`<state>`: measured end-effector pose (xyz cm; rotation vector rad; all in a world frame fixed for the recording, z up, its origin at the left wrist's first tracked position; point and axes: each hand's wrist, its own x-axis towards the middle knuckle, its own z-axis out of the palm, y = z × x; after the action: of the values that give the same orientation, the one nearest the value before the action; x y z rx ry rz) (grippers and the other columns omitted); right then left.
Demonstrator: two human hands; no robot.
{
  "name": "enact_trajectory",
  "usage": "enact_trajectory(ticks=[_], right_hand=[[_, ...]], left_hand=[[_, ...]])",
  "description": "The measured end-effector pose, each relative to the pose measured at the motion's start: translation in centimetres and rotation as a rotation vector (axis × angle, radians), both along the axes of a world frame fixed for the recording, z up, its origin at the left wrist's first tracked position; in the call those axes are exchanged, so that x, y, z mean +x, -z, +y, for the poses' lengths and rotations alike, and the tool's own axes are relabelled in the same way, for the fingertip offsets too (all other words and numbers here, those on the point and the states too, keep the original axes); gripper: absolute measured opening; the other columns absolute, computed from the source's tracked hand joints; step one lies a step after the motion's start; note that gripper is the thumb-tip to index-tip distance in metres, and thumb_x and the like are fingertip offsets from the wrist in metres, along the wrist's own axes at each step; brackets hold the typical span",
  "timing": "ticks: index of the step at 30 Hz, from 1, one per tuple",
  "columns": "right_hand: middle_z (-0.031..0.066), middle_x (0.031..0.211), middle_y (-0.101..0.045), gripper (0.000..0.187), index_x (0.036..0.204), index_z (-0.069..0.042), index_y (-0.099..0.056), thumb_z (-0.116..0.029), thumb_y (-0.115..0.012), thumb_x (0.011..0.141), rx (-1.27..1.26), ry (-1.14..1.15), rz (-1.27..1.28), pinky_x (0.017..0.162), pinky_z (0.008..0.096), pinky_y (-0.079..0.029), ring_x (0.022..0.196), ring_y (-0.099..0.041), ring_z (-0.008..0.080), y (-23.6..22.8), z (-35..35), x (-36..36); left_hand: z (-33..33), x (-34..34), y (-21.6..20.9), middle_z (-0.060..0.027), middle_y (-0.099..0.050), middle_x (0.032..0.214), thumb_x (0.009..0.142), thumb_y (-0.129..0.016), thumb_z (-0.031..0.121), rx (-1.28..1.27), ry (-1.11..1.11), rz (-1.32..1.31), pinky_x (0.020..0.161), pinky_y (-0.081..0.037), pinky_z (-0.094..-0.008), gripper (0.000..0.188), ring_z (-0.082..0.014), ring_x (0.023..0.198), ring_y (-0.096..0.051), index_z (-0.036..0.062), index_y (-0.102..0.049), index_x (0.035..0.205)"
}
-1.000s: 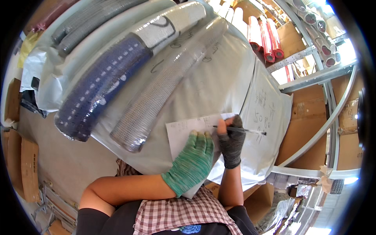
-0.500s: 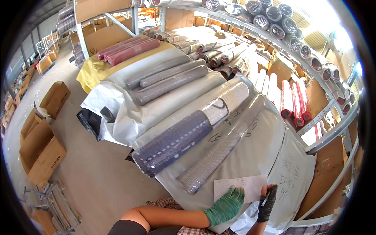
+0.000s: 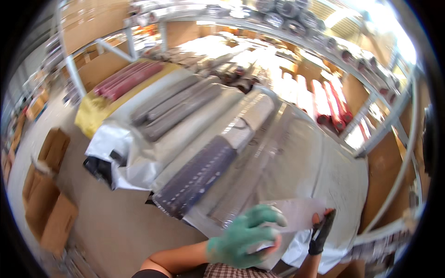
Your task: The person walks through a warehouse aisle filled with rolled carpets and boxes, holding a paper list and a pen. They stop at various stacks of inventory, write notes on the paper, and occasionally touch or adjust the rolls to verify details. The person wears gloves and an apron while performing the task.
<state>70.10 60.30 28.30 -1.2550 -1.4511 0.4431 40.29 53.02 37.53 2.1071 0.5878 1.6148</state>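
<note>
My left hand [image 3: 248, 236], in a green knit glove, is blurred by motion with its fingers apart. It hovers by the left end of a white sheet of paper [image 3: 299, 213]. My right hand [image 3: 321, 229], in a dark glove with bare fingertips, pinches the sheet's right edge. Whether a pen is still in that hand is hidden. Beyond the hands, a rolled rug [image 3: 197, 178] in clear wrap, dark blue with a pale end, lies on grey wrapped bales. Beside it lies a thinner, plastic-wrapped beige roll [image 3: 250, 173].
Grey rolls [image 3: 183, 111] and red rolls [image 3: 130, 81] lie farther left on the bales. A metal rack [image 3: 371, 125] curves along the right, near upright red-and-white rolls [image 3: 331, 104]. Opened cardboard boxes [image 3: 48, 208] stand on the floor [image 3: 111, 222] at left.
My left hand has lifted off the paper and moved left, its fingers spreading. The sheet has risen slightly with my right hand on its edge. The whole view has shifted and blurred.
</note>
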Motion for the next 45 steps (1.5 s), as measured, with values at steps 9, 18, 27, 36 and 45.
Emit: enact_trajectory(ticks=[9,18,27,36,45], right_hand=[[0.0045,0.082,-0.042,0.031,0.089,-0.009,-0.039,-0.005,-0.066,0.075,-0.093,0.217,-0.096,0.071,0.0266,-0.039,0.074,-0.04,0.016,-2.4,-8.5,-0.1],[0.0032,0.08,-0.036,0.027,0.085,-0.008,-0.039,-0.011,-0.065,0.077,-0.168,0.561,-0.013,0.071,0.0265,-0.036,0.074,-0.036,0.0155,1.0,-19.4,2.3],[0.0039,0.078,-0.035,0.032,0.085,-0.007,-0.038,-0.011,-0.07,0.078,-0.148,0.744,-0.019,0.069,0.0265,-0.037,0.072,-0.036,0.0175,3.7,-27.3,7.2],[0.002,0.084,-0.034,0.031,0.088,-0.009,-0.037,-0.013,-0.067,0.084,-0.104,0.903,0.19,0.081,0.0234,-0.033,0.08,-0.035,0.0142,5.3,-34.5,14.6],[0.0018,0.087,-0.04,0.025,0.091,-0.006,-0.042,0.004,-0.063,0.081,0.148,0.558,0.048,0.074,0.0209,-0.037,0.08,-0.039,0.0112,5.2,-18.9,18.6]], left_hand=[[-0.1,-1.2,-9.3,-0.0099,-0.056,0.089,0.088,-0.052,0.013,0.777,-0.152,0.338,0.077,-0.052,-0.0482,0.015,-0.024,0.078,-0.056,0.0208,-0.059,0.1],[-4.0,2.2,-13.1,-0.0055,-0.053,0.096,0.093,-0.043,0.025,0.909,-0.014,0.654,0.084,-0.05,-0.043,0.015,-0.0151,0.084,-0.054,0.0197,-0.055,0.101],[-8.7,11.6,-8.4,-0.0028,-0.052,0.096,0.085,-0.051,0.024,0.702,0.042,0.571,0.09,-0.044,-0.0522,0.019,-0.0171,0.086,-0.054,0.0179,-0.054,0.102],[-8.8,21.0,0.4,-0.0034,-0.058,0.088,0.071,-0.063,0.011,0.127,0.327,1.024,0.081,-0.045,-0.0402,0.024,-0.0253,0.082,-0.056,0.0116,-0.062,0.095],[-7.4,29.3,6.4,-0.0176,-0.033,0.139,0.07,-0.067,0.043,0.109,0.106,1.085,0.108,-0.023,-0.046,0.087,-0.033,0.128,-0.031,-0.0004,-0.032,0.137]])
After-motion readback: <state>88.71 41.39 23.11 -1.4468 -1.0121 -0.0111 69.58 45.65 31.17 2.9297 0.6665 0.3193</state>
